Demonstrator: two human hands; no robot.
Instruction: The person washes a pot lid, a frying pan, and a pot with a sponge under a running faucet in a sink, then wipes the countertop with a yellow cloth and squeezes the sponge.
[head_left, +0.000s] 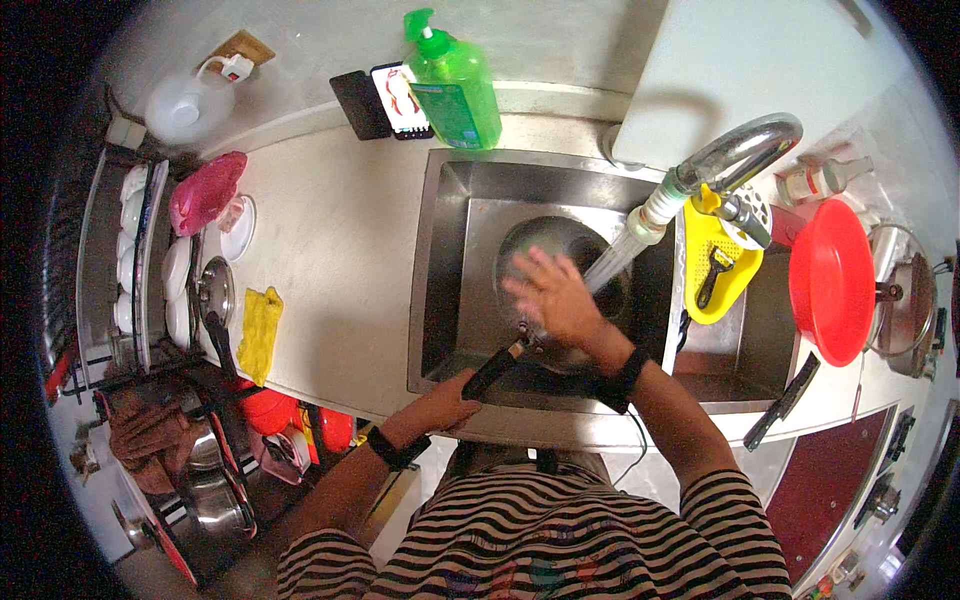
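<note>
A round metal pan (551, 229) rests in the large basin of the steel sink (439, 277). My left hand (442, 403) grips its black handle (491, 373) at the sink's front edge. Over the pan is my right hand (559, 300), slightly blurred, its fingers spread and no object visible in it. Whether its palm touches the metal I cannot tell. Water (611, 261) pours from the faucet (739, 154) beside that hand into the pan. My right hand and forearm hide part of the pan.
Behind the sink stand a green pump bottle (457, 97) and two phones, one lit (401, 97). Rightward are a yellow strainer tray (697, 247) with a peeler (714, 277), a red plastic basin (832, 281) and a black-handled utensil (784, 401). A yellow cloth (260, 335) and pan lid (216, 289) lie left.
</note>
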